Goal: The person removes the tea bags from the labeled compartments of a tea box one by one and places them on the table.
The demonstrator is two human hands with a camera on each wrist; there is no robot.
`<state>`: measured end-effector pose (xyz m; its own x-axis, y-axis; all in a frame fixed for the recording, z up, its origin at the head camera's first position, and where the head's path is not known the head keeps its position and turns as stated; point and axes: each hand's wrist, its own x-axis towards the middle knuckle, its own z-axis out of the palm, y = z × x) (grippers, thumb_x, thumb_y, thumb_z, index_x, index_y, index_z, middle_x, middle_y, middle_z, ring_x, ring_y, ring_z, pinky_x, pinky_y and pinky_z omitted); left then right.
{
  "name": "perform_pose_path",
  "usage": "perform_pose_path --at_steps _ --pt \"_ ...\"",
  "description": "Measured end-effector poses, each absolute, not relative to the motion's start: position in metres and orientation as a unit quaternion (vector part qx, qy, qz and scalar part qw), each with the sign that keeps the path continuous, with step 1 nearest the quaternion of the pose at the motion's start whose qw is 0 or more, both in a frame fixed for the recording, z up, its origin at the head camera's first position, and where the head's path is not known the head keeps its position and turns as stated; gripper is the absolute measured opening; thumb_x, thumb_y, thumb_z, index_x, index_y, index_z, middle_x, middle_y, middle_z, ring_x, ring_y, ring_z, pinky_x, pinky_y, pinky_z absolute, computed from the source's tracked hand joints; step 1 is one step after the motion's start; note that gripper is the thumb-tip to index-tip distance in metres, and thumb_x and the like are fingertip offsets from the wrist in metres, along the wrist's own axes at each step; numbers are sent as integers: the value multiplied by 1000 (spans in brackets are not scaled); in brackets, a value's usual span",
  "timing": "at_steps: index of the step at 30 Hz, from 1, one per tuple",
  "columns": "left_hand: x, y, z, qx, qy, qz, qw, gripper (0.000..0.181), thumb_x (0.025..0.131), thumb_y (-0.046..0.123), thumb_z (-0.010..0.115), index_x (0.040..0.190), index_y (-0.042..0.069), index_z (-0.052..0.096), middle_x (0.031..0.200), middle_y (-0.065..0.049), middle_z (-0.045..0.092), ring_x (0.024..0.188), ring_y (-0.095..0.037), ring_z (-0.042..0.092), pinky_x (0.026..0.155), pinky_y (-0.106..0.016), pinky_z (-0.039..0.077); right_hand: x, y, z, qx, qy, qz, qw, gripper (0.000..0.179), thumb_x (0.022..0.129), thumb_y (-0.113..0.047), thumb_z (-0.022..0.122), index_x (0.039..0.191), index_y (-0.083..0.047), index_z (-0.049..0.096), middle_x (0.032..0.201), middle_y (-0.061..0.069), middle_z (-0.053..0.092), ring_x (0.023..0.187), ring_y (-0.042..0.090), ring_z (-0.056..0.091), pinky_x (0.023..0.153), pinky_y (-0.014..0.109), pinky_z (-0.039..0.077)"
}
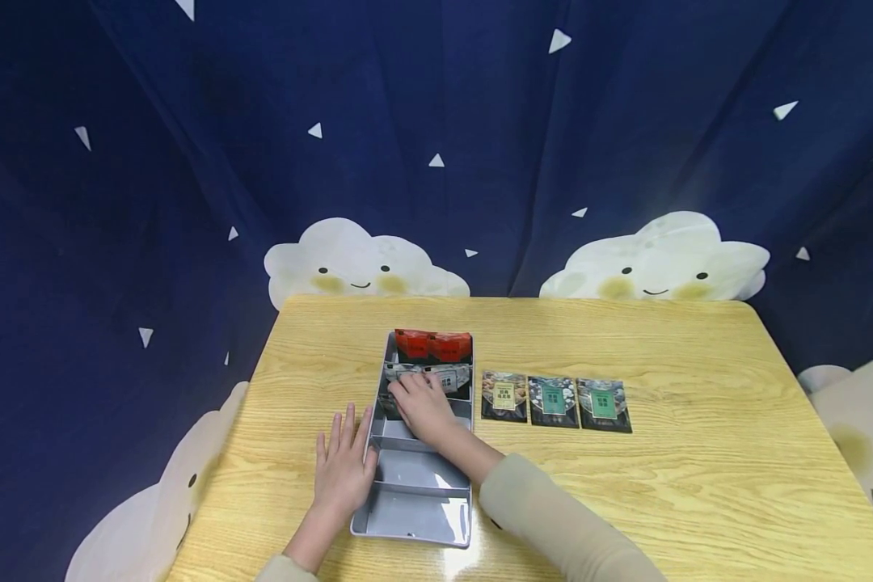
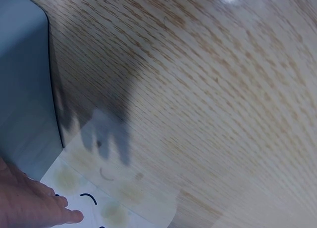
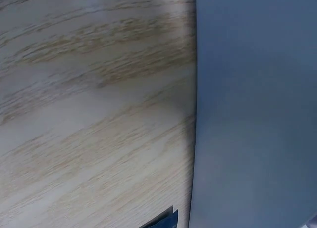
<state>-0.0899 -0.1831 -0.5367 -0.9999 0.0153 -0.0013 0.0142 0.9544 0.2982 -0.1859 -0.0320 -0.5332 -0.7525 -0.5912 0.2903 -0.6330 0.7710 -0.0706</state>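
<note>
A long grey divided box (image 1: pixel 411 515) stands on the table. My left hand (image 1: pixel 343 475) lies along its left wall, fingers straight and spread. In the left wrist view, the fingers (image 2: pixel 39 201) show beside the box's grey side. My right hand (image 1: pixel 425 411) reaches over the box, its fingers bent down at the silver-and-black sachets (image 1: pixel 451 378) in the second compartment. A dark sachet (image 1: pixel 389 406) shows just left of that hand; I cannot tell whether the fingers pinch it. Red sachets (image 1: pixel 432 347) stand upright in the farthest compartment.
Right of the box lie three flat sachets in a row: one with a yellow label (image 1: pixel 504 396), then two with green labels (image 1: pixel 554 401), (image 1: pixel 604 404). The two nearest compartments show bare grey floors. A dark blue curtain (image 1: pixel 480 145) with clouds hangs behind the wooden table (image 1: pixel 698 477).
</note>
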Motion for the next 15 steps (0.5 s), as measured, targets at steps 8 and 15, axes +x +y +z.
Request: perform_pose_path --at_steps 8,15 --pt "-91 -183 -539 5 989 150 5 57 92 25 42 145 15 26 151 -15 16 137 -37 13 106 -59 10 -186 -32 -533 326 -935 83 110 21 93 -22 49 111 -20 59 108 -2 57 107 17 51 95 41 38" --pt "-91 -183 -538 4 989 149 6 57 91 25 42 146 15 26 151 -15 16 137 -37 12 107 -59 9 -188 -31 -534 332 -934 80 104 26 87 -16 57 113 -20 59 110 -1 56 108 17 52 95 40 37"
